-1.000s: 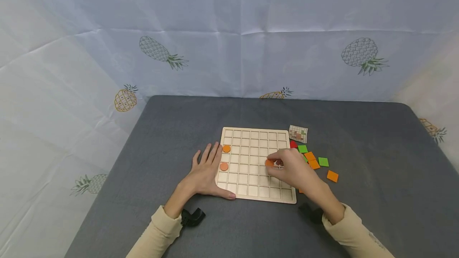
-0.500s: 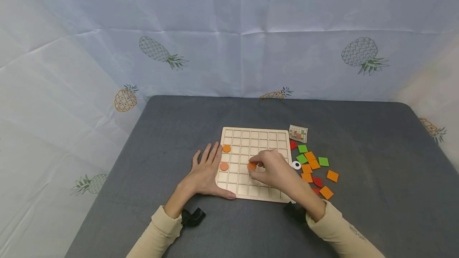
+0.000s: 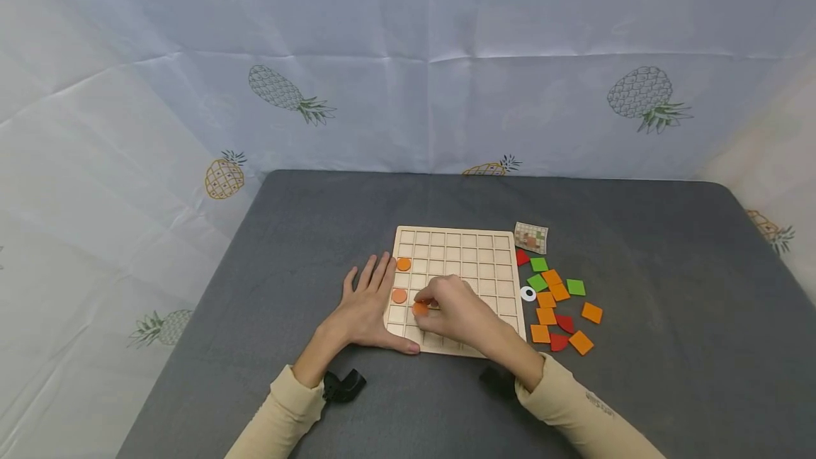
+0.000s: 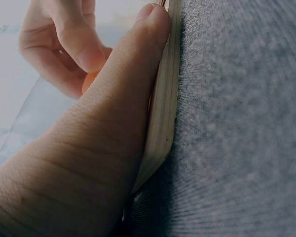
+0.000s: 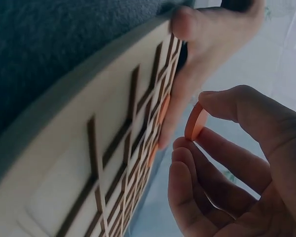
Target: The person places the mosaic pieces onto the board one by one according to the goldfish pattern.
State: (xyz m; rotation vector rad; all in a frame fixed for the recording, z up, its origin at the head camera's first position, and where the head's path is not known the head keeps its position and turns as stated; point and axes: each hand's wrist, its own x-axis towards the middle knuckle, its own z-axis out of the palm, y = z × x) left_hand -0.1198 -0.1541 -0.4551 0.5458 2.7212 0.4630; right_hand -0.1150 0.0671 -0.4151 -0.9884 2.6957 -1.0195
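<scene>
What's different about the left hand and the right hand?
The left hand has its fingers stretched out, while the right hand has its fingers bent. The left hand touches the edge of the wooden board; the right hand pinches an orange disc above the board. Both come out of cream sleeves.

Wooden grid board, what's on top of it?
Two orange discs, plus the left hand at one corner. From the head view, the right hand, holding another orange disc above, hides some squares' contents.
</scene>
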